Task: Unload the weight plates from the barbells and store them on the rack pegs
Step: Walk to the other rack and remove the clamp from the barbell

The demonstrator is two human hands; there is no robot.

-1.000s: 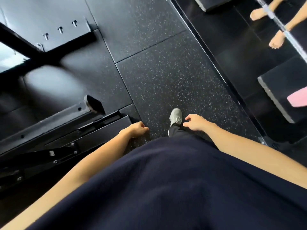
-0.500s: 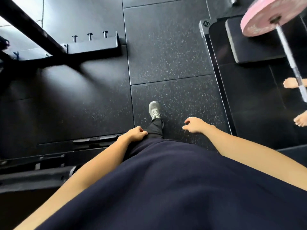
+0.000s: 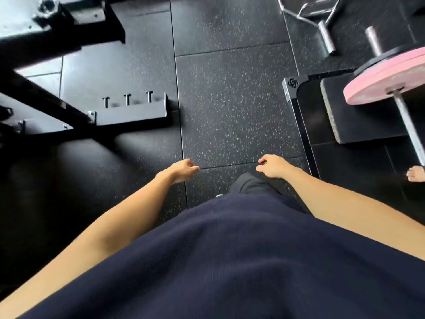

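Hands empty: left hand (image 3: 181,170) and right hand (image 3: 273,166) hang with fingers loosely curled. Pink plate (image 3: 386,84) sits on the barbell (image 3: 410,132), far right over the floor; probably heavy, stiff, so grab its rim two-handed.

no readable text; knot-shaped logo on platform frame corner (image 3: 292,83).

Black rubber floor tiles (image 3: 230,107) flecked with pale specks cover the ground, their seams running straight across and down. At upper right a bare curl bar (image 3: 317,17) of bent chrome lies on the floor, and beside it a black-framed platform (image 3: 296,88) carries a thick dark pad (image 3: 358,120). A bare foot (image 3: 415,174) of another person shows at the right edge.
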